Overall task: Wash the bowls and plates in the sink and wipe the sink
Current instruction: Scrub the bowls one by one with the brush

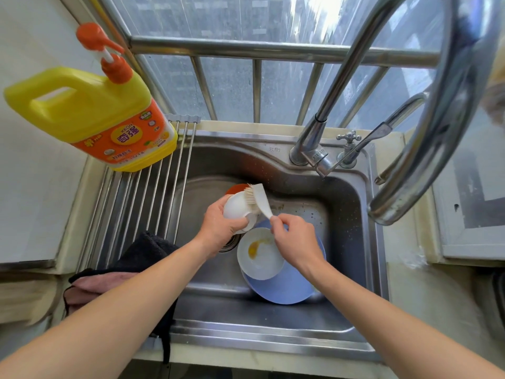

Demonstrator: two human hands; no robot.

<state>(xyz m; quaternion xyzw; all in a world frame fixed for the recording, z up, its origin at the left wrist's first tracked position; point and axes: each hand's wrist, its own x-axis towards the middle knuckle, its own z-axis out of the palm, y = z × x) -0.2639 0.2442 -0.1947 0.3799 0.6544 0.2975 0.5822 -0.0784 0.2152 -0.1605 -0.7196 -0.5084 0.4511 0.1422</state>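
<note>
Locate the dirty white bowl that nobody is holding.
In the head view, the white bowl sits in the sink, right of centre, on the blue plate, just below the right hand.

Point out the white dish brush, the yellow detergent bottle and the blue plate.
white dish brush (258, 199): head view, on its head by the bristles.
yellow detergent bottle (90, 116): head view, on its body.
blue plate (289, 287): head view, on its bare near part.

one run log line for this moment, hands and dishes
step: scrubbing | left hand: holds white bowl | right hand: pinches dish brush, bristles on bowl | sink: stained white plate on blue plate
</note>
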